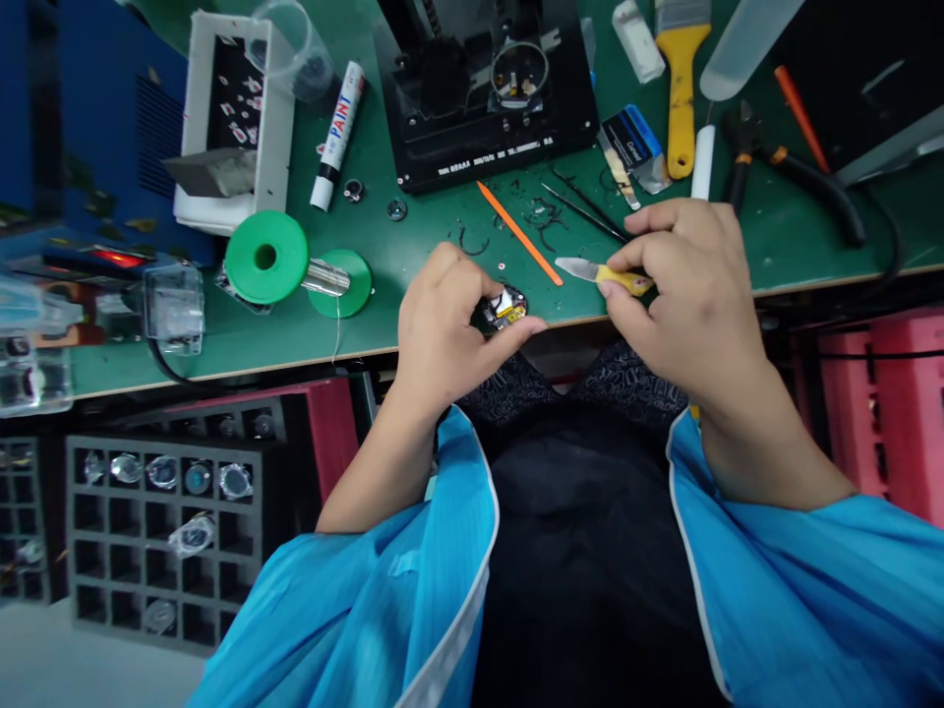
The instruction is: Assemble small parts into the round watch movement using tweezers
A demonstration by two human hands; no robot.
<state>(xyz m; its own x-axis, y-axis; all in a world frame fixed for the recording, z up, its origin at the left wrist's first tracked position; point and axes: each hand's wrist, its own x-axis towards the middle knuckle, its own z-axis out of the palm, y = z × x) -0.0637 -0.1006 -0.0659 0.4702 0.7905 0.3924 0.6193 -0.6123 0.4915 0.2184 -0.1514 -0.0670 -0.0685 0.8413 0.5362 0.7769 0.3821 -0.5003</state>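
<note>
Between thumb and fingers, my left hand (446,329) grips a small opened watch case (507,308) at the bench's front edge. Its dark rim surrounds a white part and some yellow and black electronics. My right hand (685,290) is closed on the yellow handle of a small knife (582,268), whose flat metal blade points left toward the watch case, apart from it. An orange stick (520,233) lies on the green bench between and beyond the hands. Dark tweezers (586,208) rest just past my right hand.
A black machine base (491,147) stands at the back. On the left are a solder spool (265,258), a paint marker (337,136) and a white box (276,162). Pliers (811,187) and a yellow brush (681,93) lie right. A foam tray (166,541) with several wrapped watches sits lower left.
</note>
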